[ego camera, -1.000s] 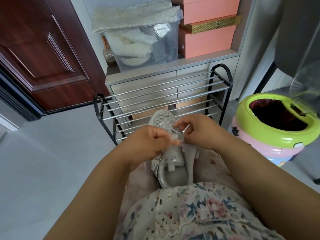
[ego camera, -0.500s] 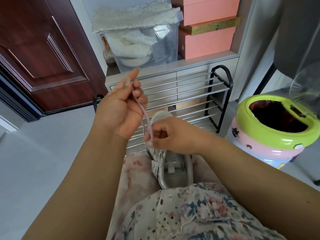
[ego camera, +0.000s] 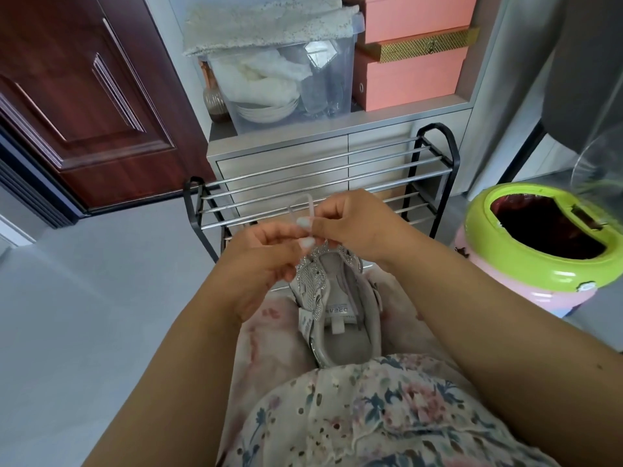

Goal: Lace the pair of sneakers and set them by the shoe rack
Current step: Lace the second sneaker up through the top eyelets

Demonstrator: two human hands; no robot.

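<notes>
A grey-white sneaker (ego camera: 337,308) with glittery trim lies on my lap, toe pointing away from me. Over its front part my left hand (ego camera: 266,261) and my right hand (ego camera: 350,224) meet. Both pinch a pale lace (ego camera: 308,207), which arches up in a small loop above the fingers. The toe of the sneaker is hidden behind my hands. The black-framed shoe rack (ego camera: 323,183) with silver bars stands just beyond. A second sneaker is not in view.
A green-and-pink bin (ego camera: 539,244) stands on the floor at the right. Behind the rack is a grey cabinet (ego camera: 337,136) carrying a clear storage box (ego camera: 286,72) and pink boxes (ego camera: 411,72). A dark red door (ego camera: 84,96) is at the left, with grey floor (ego camera: 101,298) before it.
My left hand, raised high half a second ago pulling the lace up, has come back down to the sneaker. Both hands now meet at the lace over the shoe's front.
</notes>
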